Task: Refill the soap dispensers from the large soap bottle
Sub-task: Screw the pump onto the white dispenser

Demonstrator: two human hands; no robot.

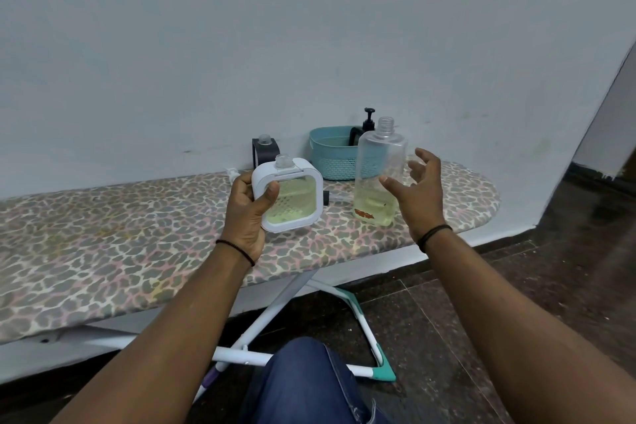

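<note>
My left hand (pixel 249 208) grips a square white soap dispenser (pixel 292 193) with a clear window and an uncapped neck; yellowish soap fills most of it. It is held above the board, tilted slightly. A large clear soap bottle (pixel 378 175), cap off, stands upright on the ironing board with yellowish soap in its lower third. My right hand (pixel 416 191) hovers just right of the bottle, fingers spread and relaxed, not touching it as far as I can tell. Behind the white one, a black-framed dispenser (pixel 265 150) with an open neck stands near the wall.
The leopard-print ironing board (pixel 137 234) runs along a pale wall. A teal basket (pixel 335 155) at the back holds a black pump bottle (pixel 368 122). A white pump head (pixel 232 174) lies behind my left hand. The board's white legs and dark tiled floor are below.
</note>
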